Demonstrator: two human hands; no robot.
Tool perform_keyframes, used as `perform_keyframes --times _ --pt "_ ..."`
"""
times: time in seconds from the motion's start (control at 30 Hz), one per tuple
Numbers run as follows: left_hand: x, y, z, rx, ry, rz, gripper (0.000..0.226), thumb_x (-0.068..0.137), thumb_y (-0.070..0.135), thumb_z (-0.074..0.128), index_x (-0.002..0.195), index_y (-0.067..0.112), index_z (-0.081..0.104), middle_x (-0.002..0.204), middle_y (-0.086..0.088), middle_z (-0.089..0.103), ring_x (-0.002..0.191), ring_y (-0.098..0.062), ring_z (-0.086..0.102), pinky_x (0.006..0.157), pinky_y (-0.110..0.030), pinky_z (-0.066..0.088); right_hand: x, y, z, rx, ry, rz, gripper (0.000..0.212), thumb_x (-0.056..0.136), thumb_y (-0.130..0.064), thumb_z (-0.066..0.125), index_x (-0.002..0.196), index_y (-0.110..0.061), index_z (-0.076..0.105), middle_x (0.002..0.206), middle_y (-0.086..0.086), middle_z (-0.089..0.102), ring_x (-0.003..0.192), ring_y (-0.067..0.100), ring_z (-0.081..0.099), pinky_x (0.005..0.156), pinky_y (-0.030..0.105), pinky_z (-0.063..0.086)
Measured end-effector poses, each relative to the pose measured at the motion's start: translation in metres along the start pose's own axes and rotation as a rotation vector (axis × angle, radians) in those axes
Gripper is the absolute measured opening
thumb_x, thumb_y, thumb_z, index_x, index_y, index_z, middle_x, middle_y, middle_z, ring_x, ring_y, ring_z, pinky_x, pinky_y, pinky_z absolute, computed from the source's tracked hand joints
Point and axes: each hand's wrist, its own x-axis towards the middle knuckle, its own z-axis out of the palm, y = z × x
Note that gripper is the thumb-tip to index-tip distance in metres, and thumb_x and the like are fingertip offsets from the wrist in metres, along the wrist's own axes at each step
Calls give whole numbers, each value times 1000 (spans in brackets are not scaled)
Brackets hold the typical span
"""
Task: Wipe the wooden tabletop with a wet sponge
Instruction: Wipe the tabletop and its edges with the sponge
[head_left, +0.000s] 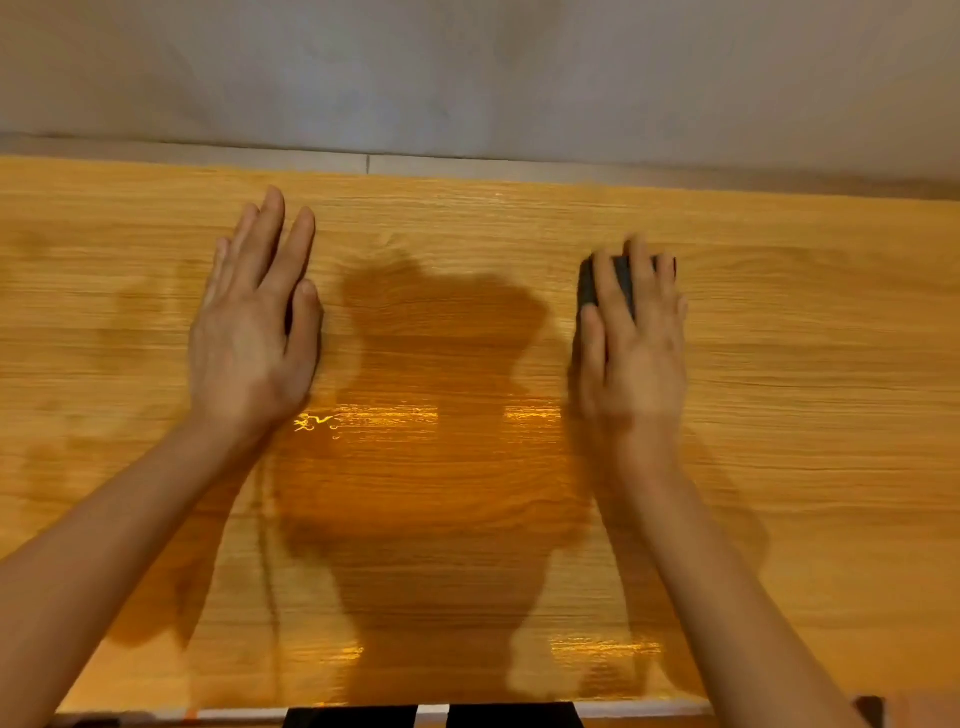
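Two hands lay on the wooden tabletop (779, 364). The left hand (249, 332) rested flat and released, fingers together, holding nothing. The right hand (631, 353) pressed down on a dark sponge (589, 283), fingers spread over it, toward the far edge. Wet streaks glistened between the forearms.

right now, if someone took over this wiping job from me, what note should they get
Left hand: flat on the wooden tabletop, fingers extended, holding nothing.
Right hand: pressing the dark sponge down, toward the far right.
Done: glossy wet streaks show across the centre and near edge.
Left: the far right and the back strip by the grey wall show no sheen; judged, wipe those next.
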Motion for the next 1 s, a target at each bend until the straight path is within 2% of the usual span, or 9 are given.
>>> perform_keyframes --times 0.13,0.23,0.37,0.47,0.57,0.67,0.8,0.9,1.0 --pt "1 -1 1 0 9 -2 53 108 33 27 160 22 25 170 -1 14 157 -17 8 128 -36 7 -58 4 -3 -43 -114 -157 44 102 -25 38 145 -20 38 157 5 26 148 26 14 122 43 12" --pt "1 -1 1 4 20 -8 53 108 31 28 160 22 26 169 -1 16 157 -16 9 128 -33 5 4 -1 5 -48 -98 -197 42 103 -23 38 144 -14 41 153 10 34 146 31 20 121 46 13" --pt "0 0 1 9 15 -2 52 108 30 28 159 20 27 169 -3 17 157 -18 10 128 -35 7 60 -22 19 -35 -4 -101 44 104 -23 32 147 -16 33 157 8 25 148 28 14 123 43 9" --pt "1 1 -1 0 14 7 52 108 28 30 159 18 27 169 -5 17 157 -21 11 128 -36 8 6 -28 19 -6 -26 -138 46 102 -19 40 147 -11 34 157 12 26 147 32 14 122 45 10" --pt "1 1 -3 -27 21 -6 53 107 26 32 159 18 29 168 -6 18 157 -22 12 128 -35 7 -48 -26 16 -43 -187 -260 54 98 -16 48 149 -13 29 159 9 21 149 26 10 122 43 10" --pt "2 2 -4 -50 11 -15 54 106 27 32 159 19 29 169 -4 17 157 -21 11 128 -32 5 -2 -36 24 -22 -147 -256 45 101 -24 39 145 -14 38 156 10 29 147 30 17 122 43 9" --pt "2 1 -7 -42 -10 -21 53 106 26 33 159 19 29 169 -3 15 157 -21 8 127 -29 1 75 -72 45 -66 -65 -147 47 103 -27 30 149 -18 30 159 6 22 148 27 12 123 40 6" --pt "3 5 -8 -40 -9 -10 51 107 26 33 158 17 30 169 -5 16 157 -24 10 128 -34 6 43 -80 46 -33 -57 -156 46 104 -24 35 149 -16 29 159 8 19 148 30 9 123 43 8" --pt "4 6 -8 1 -13 -14 51 108 25 32 158 15 29 169 -6 16 156 -26 11 126 -35 6 -32 -81 42 -89 -94 -224 46 101 -22 44 145 -15 37 156 11 27 146 34 18 120 47 15"
